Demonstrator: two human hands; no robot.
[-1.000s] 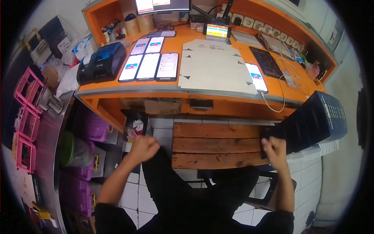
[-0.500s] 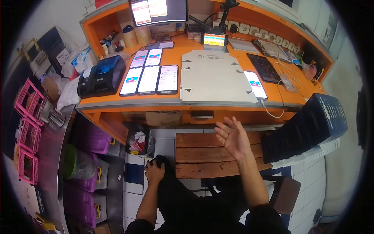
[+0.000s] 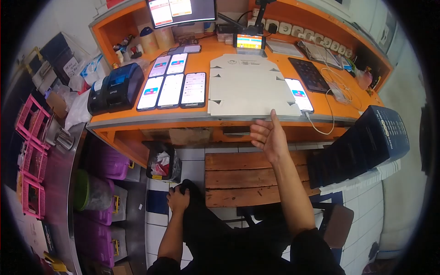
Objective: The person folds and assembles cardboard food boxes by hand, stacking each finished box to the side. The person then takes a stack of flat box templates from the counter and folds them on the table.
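My right hand (image 3: 271, 137) is raised in front of the desk edge, palm up, fingers apart and nothing in it. Just beyond it lies a flat sheet of white cardboard (image 3: 250, 87) with notched sides. My left hand (image 3: 178, 199) rests on my left knee, its fingers spread over the dark trousers. Several lit phones lie left of the cardboard, among them one phone (image 3: 193, 89) right beside it. Another phone (image 3: 299, 95) with a cable plugged in lies at its right edge.
A wooden bench (image 3: 238, 178) stands below the desk, with dark blue boxes (image 3: 362, 142) at its right. A black printer (image 3: 115, 89), a monitor (image 3: 183, 11), a tablet (image 3: 308, 74) and an upright phone (image 3: 249, 42) are on the orange desk (image 3: 160, 115). A bin (image 3: 163, 164) stands underneath.
My left hand has dropped from a raised fist onto my knee. My right hand has opened from a closed shape, moved left and risen toward the desk edge. The view has shifted slightly.
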